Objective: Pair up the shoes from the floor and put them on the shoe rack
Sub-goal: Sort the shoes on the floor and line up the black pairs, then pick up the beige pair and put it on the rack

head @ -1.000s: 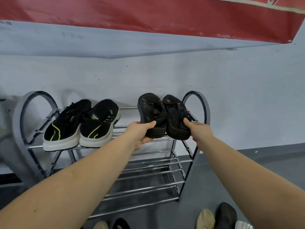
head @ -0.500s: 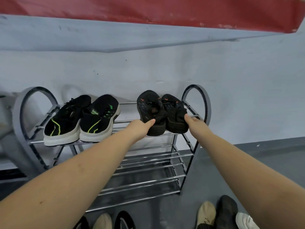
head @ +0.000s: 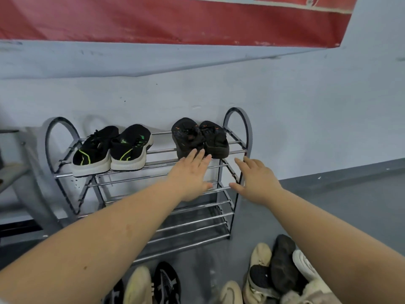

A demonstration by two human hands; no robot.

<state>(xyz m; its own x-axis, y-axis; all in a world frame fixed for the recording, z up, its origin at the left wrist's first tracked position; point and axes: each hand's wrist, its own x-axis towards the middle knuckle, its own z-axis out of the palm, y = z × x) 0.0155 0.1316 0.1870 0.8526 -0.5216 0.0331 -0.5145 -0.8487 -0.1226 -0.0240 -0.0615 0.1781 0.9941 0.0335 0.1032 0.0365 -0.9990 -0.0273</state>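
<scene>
A grey metal shoe rack (head: 237, 119) stands against the wall. On its top shelf at the right sits a pair of black sandals with orange marks (head: 198, 137), side by side. At the left of that shelf rests a pair of black sneakers with green stripes and white soles (head: 114, 150). My left hand (head: 191, 174) hovers just in front of the sandals, fingers spread, holding nothing. My right hand (head: 255, 182) is open beside the rack's right end, also empty. Several loose shoes (head: 271, 268) lie on the floor below.
More shoes, cream and black (head: 151, 284), lie on the grey floor near the bottom edge. The rack's lower shelves (head: 192, 222) hold nothing. A pale wall with a red banner (head: 175, 18) rises behind. Grey furniture (head: 13, 170) stands at the left.
Both hands have let go of the black sandals, which now rest on the top shelf. The hands have drawn back toward me and opened.
</scene>
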